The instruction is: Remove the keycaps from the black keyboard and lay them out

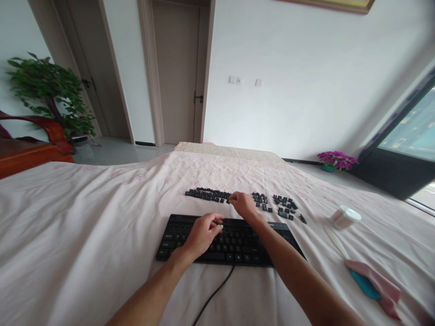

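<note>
A black keyboard [217, 256] lies on the cloth in front of me, its cable running toward me. My left hand [203, 232] rests over its upper middle, fingers loosely bent and thumb apart from them, with no object visible in it. Beyond the keyboard, loose black keycaps [207, 194] lie in rows and small groups, with more keycaps [284, 203] on the right. My right hand [244, 206] reaches over the keyboard to these rows. Its thumb and fingers pinch at a small black keycap [228, 201]. The right forearm hides part of the keyboard's right side.
A pale flowered cloth [112, 217] covers the surface. To the right stand a white tub of cotton swabs [345, 217] and a pink and teal cloth item [370, 283]. Farther off are a wooden chair [37, 147], a leafy plant [50, 93] and purple flowers [336, 159].
</note>
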Demonstrator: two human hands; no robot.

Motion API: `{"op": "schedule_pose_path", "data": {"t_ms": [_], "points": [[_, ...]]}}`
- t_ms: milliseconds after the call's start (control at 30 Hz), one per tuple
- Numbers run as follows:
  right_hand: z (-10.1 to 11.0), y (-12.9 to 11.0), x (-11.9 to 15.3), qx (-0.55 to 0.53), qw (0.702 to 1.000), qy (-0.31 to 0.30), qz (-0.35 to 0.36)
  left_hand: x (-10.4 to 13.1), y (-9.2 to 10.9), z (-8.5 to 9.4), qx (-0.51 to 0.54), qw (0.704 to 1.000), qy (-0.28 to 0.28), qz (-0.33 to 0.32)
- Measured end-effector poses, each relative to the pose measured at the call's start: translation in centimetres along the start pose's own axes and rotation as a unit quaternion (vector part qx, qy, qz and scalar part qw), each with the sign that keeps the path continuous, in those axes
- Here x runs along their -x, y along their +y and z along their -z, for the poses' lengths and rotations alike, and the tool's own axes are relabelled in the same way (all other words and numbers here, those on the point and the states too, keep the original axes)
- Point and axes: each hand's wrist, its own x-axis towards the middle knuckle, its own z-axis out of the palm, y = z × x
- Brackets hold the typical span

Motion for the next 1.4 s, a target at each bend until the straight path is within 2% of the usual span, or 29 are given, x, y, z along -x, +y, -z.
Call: {"op": "schedule_pose_path", "data": {"t_ms": [133, 300, 433, 567, 700, 867, 1067, 1300, 1400], "points": [[-1.3, -0.1, -0.8, 0.018, 1.0, -0.003, -0.003, 0.1, 0.1, -0.1, -0.028, 1.0, 0.002, -0.014], [-1.9, 0.2, -1.1, 0.024, 1.0, -0.009, 0.0, 0.1, 0.4, 0.0, -0.043, 0.999, 0.001, -0.016], [-1.7, 0.3, -0.9, 0.017, 1.0, 0.0, 0.012, 0.0, 0.3, 0.0, -0.051, 0.998, 0.005, -0.022], [-0.5, 0.0, -0.3, -0.001, 0.999, 0.016, 0.028, 0.0, 0.4, 0.0, -0.055, 0.998, 0.003, -0.026], [1.8, -0.8, 0.9, -0.07, 0.995, 0.007, 0.075, 0.1, 0.5, -0.1, -0.047, 0.999, -0.002, -0.024], [4.1, -1.5, 4.0, -0.162, 0.976, -0.008, 0.145, 0.3, 0.4, -0.2, -0.07, 0.997, -0.002, -0.033], [3.4, -1.2, 6.8, -0.309, 0.933, -0.061, 0.174, 0.3, 0.4, -0.3, -0.099, 0.994, 0.0, -0.046], [3.2, -1.1, 7.8, -0.316, 0.917, -0.102, 0.22, 0.4, 0.7, -0.3, -0.112, 0.992, -0.001, -0.056], [3.4, -1.3, 8.1, -0.305, 0.915, -0.1, 0.246, 0.4, 0.7, -0.3, -0.127, 0.99, -0.005, -0.055]]}}
